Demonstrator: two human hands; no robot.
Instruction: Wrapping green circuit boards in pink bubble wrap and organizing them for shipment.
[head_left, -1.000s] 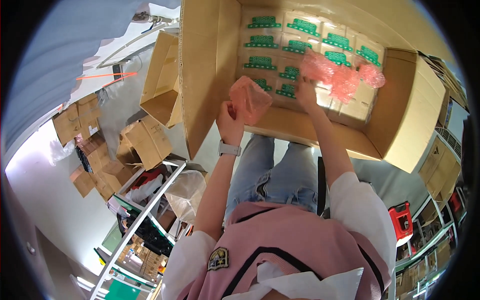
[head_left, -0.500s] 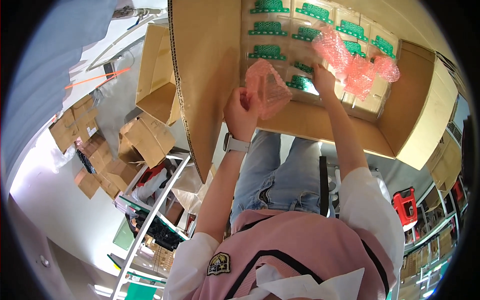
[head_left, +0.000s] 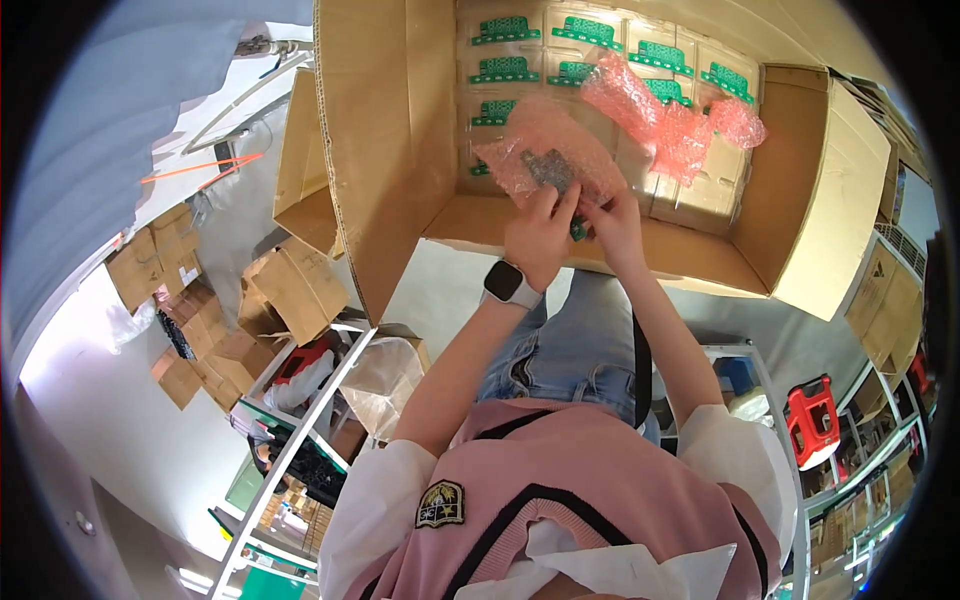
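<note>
In front of me I hold a pink bubble-wrap bag (head_left: 590, 155) over the near-left part of a clear plastic tray (head_left: 690, 212). A dark circuit board (head_left: 547, 168) shows through the bag's film, and a small green end sticks out between my hands. My left hand (head_left: 540, 238), with a watch at the wrist, is closed on the bag's near edge. My right hand (head_left: 614, 228) pinches the bag's mouth beside it; whether its fingers also grip the board is hidden. Several green circuit boards (head_left: 505, 70) stand in the tray's compartments. More pink bubble-wrap bags (head_left: 685, 145) lie across the tray's right side.
A large open cardboard box (head_left: 385, 120) surrounds the tray, its side flap (head_left: 845, 205) spread outward at the right. Other cardboard boxes (head_left: 295, 285) are stacked at the left. A white metal frame (head_left: 290, 470) stands lower left, and a red tool-like object (head_left: 812, 420) is at the right.
My right hand has come from the tray to the bag, and a circuit board is now partly inside it. My left hand has moved right with the bag.
</note>
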